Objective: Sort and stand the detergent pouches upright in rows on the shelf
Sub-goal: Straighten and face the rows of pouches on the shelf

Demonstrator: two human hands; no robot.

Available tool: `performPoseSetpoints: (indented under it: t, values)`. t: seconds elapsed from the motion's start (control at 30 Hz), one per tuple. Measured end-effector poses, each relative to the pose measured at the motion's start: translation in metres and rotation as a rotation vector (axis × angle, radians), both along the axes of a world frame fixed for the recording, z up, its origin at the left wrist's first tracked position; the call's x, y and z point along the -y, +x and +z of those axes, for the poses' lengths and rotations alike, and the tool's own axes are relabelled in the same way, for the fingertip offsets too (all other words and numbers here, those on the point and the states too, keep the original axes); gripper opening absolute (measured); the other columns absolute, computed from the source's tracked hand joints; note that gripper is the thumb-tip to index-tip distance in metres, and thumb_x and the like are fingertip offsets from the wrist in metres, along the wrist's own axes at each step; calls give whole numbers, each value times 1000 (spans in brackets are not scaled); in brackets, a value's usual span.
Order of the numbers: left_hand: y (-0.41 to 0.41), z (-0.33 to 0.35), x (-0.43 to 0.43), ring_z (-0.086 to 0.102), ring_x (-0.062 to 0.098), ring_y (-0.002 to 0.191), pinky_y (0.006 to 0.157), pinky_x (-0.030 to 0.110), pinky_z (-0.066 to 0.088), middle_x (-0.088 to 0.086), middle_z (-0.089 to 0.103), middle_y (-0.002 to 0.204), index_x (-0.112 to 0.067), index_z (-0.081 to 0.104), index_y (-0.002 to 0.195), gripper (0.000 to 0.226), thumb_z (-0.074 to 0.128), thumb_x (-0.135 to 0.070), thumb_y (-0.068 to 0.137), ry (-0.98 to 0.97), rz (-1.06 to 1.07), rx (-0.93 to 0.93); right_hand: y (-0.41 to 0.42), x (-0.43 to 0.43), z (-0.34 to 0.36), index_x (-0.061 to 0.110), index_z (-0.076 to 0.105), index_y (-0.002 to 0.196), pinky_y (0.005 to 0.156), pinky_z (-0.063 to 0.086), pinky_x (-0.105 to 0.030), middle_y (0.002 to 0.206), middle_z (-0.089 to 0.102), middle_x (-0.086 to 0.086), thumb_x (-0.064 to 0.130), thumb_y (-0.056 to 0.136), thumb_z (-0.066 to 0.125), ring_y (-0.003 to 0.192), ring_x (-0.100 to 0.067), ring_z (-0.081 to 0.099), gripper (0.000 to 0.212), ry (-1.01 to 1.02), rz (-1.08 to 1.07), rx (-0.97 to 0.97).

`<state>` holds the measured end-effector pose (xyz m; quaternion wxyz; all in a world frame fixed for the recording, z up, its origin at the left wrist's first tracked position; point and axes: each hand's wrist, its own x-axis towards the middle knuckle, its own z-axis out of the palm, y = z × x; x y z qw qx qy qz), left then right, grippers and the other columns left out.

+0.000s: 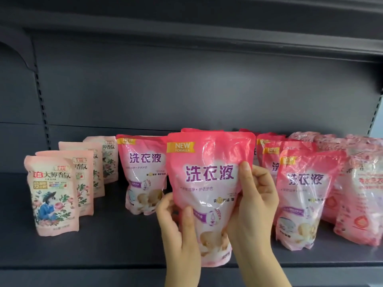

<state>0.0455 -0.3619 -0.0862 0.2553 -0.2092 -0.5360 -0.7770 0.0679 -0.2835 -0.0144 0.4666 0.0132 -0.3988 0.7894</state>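
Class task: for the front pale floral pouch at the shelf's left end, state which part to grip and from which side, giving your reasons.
Probably pinch the floral pouch by its flat top seam, from the front and above: it stands upright, with matching pouches close behind.

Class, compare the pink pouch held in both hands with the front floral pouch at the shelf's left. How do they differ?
The held pouch is bright pink with purple lettering and a yellow NEW FORMULA tag; the floral pouch is pale peach with roses and a blue-coated figure. The left hand and right hand grip the held pouch; the floral pouch stands untouched on the shelf. Both are upright.
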Motion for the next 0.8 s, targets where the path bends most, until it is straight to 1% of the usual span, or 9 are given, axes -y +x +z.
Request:
performPoseSetpoints:
  t: [0.1, 0.13, 0.23, 0.3, 0.43, 0.5, 0.57, 0.63, 0.8]
  values:
    - [-11, -5, -4, 56, -3, 101, 82, 8, 44, -31, 56, 103, -65, 44, 105, 28, 43, -49, 83, -43, 0, -31, -9, -2, -2, 12, 56, 75, 54, 48, -14, 56, 59, 13, 11, 90, 58, 53, 0, 53, 15, 9, -35, -12]
    - [-16, -7, -5, 56, -1, 102, 83, 8, 44, -27, 55, 106, -64, 42, 106, 27, 42, -48, 84, -62, 4, -40, -12, -3, -3, 12, 56, 75, 55, 48, -14, 56, 59, 13, 10, 90, 58, 53, 0, 53, 16, 11, -48, -11]
    - [-29, -9, -8, 54, 9, 107, 89, 19, 46, -3, 52, 117, -59, 39, 109, 25, 41, -49, 86, -123, -2, -43, -23, -7, -3, 11, 55, 77, 55, 48, -13, 57, 58, 15, 11, 91, 58, 54, 2, 52, 15, 23, -78, 3]
    - [-34, -9, -9, 54, 14, 107, 89, 23, 46, 2, 52, 116, -57, 39, 108, 22, 40, -49, 87, -160, -19, -30, -27, -10, -4, 11, 55, 78, 56, 48, -14, 58, 58, 15, 13, 91, 58, 54, 2, 53, 13, 22, -83, 24]
    - [-33, -10, -8, 57, 5, 99, 83, 15, 47, -1, 55, 109, -39, 38, 115, 16, 39, -34, 99, -161, -67, -22, -26, -13, -6, 10, 56, 79, 54, 49, -14, 57, 59, 13, 11, 92, 58, 53, 1, 54, 13, 17, -67, 37]
    - [-27, -12, -8, 57, -1, 93, 81, 13, 47, -3, 55, 106, -32, 38, 115, 21, 37, -31, 94, -155, -89, -5, -23, -13, -8, 9, 58, 79, 53, 49, -14, 56, 60, 13, 11, 92, 59, 53, 0, 55, 13, 25, -74, 51]
    - [-25, -17, -7, 58, -2, 91, 79, 12, 47, -3, 56, 104, -30, 38, 114, 25, 38, -30, 89, -149, -91, 27, -21, -11, -14, 9, 58, 79, 52, 48, -14, 56, 60, 12, 12, 92, 59, 52, 0, 55, 13, 26, -75, 77]
    - [-25, -23, -6, 59, -1, 90, 78, 12, 47, -3, 57, 103, -32, 40, 113, 21, 38, -33, 92, -146, -91, 62, -20, -10, -21, 6, 57, 80, 52, 48, -14, 56, 60, 12, 13, 91, 59, 52, 0, 54, 13, 12, -83, 105]
    - [-33, -28, -8, 57, 5, 97, 83, 16, 47, 2, 55, 109, -38, 39, 113, 22, 35, -45, 92, -222, -72, 113, -27, -14, -28, 6, 57, 79, 57, 49, -16, 57, 60, 13, 14, 91, 59, 55, -1, 54, 15, -3, -147, 129]
